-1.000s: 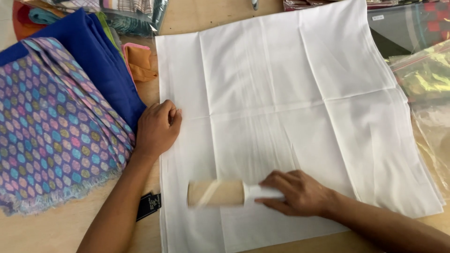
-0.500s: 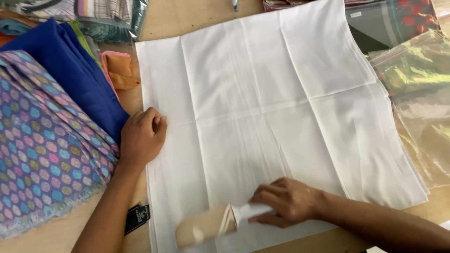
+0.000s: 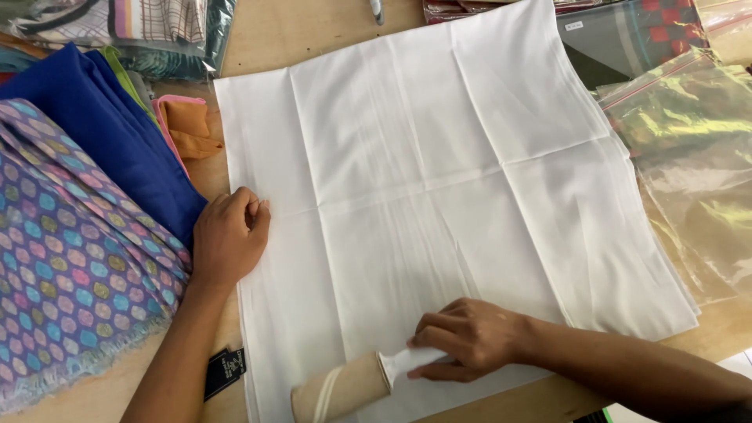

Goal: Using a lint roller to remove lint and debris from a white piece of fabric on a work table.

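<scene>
A square white cloth (image 3: pixel 439 180) with fold creases lies flat on the wooden table (image 3: pixel 298 35). My left hand (image 3: pixel 229 239) rests with curled fingers on the cloth's left edge, pinning it down. My right hand (image 3: pixel 468 338) grips the white handle of a lint roller (image 3: pixel 345 385), whose beige roll lies on the cloth near its front edge, pointing toward the lower left.
Folded fabrics lie at the left: a purple patterned one (image 3: pixel 70 258), a blue one (image 3: pixel 117 141) and an orange one (image 3: pixel 186 125). Clear plastic bags (image 3: pixel 689 157) lie at the right. Packaged cloths (image 3: pixel 627 31) sit at the back. A small black tag (image 3: pixel 225 370) hangs by my left forearm.
The roller has travelled down the cloth toward me and tilted, its roll now at the front edge. My left hand stays on the cloth's left edge. The view shifted a little.
</scene>
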